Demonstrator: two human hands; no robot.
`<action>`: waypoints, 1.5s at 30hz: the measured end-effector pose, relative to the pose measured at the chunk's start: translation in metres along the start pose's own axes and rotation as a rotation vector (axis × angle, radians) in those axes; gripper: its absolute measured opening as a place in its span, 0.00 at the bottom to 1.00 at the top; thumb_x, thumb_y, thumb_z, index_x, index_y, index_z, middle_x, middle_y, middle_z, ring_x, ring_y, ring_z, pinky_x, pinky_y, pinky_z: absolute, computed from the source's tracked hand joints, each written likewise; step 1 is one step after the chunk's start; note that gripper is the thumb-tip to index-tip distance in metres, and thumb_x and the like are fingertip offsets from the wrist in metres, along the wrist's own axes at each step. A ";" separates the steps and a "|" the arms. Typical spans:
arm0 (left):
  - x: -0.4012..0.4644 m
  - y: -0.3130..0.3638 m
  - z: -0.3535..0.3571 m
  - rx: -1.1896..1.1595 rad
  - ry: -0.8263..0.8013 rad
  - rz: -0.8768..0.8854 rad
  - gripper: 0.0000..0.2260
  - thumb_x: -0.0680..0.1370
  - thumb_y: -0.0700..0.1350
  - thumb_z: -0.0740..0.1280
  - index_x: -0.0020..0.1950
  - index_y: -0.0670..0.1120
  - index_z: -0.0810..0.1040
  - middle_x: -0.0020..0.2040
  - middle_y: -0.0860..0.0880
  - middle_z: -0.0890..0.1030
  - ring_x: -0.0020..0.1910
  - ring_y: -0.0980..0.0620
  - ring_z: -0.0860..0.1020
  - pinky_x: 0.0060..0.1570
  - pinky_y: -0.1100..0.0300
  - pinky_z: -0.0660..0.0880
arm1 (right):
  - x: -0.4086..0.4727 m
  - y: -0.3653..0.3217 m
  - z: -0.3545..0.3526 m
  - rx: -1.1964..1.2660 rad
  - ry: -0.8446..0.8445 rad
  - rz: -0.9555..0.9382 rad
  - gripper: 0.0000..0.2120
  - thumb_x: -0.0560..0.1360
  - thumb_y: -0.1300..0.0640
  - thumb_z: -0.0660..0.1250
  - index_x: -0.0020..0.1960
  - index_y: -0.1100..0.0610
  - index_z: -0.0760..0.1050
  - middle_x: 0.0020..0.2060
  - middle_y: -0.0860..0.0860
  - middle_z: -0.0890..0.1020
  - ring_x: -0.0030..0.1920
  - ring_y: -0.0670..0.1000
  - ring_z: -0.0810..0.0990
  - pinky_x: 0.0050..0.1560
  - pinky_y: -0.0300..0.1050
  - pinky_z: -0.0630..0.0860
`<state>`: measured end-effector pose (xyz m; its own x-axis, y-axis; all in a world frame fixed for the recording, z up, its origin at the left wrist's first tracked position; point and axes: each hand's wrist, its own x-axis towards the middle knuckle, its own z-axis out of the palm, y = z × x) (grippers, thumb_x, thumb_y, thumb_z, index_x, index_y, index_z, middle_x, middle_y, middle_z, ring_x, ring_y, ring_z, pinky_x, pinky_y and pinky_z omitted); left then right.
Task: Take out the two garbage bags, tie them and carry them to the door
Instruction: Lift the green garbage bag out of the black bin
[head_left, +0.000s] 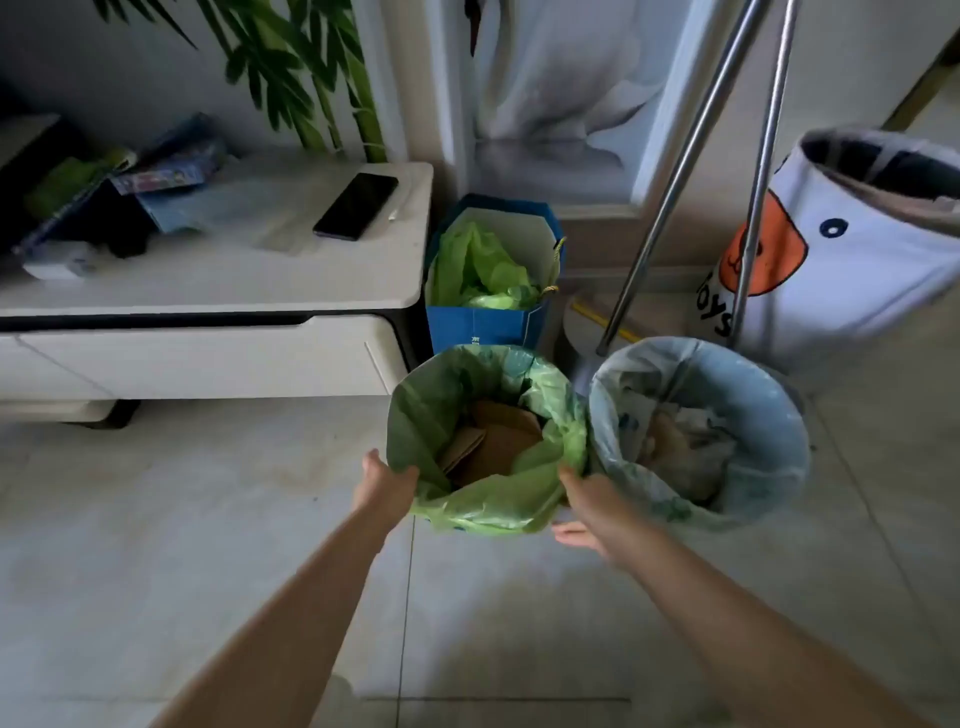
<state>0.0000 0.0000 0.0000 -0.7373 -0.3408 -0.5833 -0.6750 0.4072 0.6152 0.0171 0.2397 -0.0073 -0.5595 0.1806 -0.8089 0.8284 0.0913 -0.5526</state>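
Two lined bins stand side by side on the tiled floor. The green garbage bag (488, 501) lines the left bin and holds brown cardboard. The pale blue garbage bag (769, 415) lines the right bin and holds crumpled paper. My left hand (384, 486) grips the green bag's folded rim on its left side. My right hand (592, 506) touches the same rim on its right side, fingers partly hidden behind the plastic, thumb spread out below.
A white low cabinet (218, 280) with a phone (356, 205) stands at the left. Behind the bins stand a blue paper bag (488, 322) with green plastic, two metal poles (675, 171) and a white toy basket (841, 244).
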 end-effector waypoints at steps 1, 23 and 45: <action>0.000 -0.004 0.004 -0.076 -0.059 -0.060 0.25 0.78 0.45 0.61 0.73 0.45 0.57 0.62 0.41 0.74 0.53 0.43 0.76 0.52 0.50 0.74 | 0.003 0.000 0.002 0.087 -0.009 0.009 0.23 0.78 0.46 0.61 0.67 0.59 0.66 0.63 0.59 0.74 0.46 0.59 0.82 0.45 0.52 0.82; 0.026 0.010 -0.025 -0.553 0.092 -0.160 0.09 0.72 0.41 0.72 0.39 0.41 0.73 0.32 0.45 0.70 0.25 0.49 0.67 0.22 0.65 0.68 | -0.009 -0.040 0.005 0.142 0.222 -0.439 0.06 0.73 0.60 0.63 0.49 0.54 0.74 0.39 0.53 0.76 0.37 0.52 0.76 0.36 0.47 0.77; -0.028 0.028 -0.099 0.413 -0.296 0.041 0.21 0.74 0.43 0.67 0.66 0.53 0.66 0.52 0.48 0.81 0.43 0.49 0.84 0.39 0.59 0.77 | -0.078 -0.042 -0.061 -0.239 0.220 -0.574 0.17 0.69 0.54 0.66 0.55 0.53 0.67 0.44 0.51 0.78 0.39 0.50 0.78 0.34 0.45 0.74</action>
<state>-0.0003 -0.0631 0.0862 -0.6833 -0.0871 -0.7249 -0.5342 0.7365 0.4150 0.0280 0.2816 0.0914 -0.9167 0.2323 -0.3251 0.3973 0.4429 -0.8038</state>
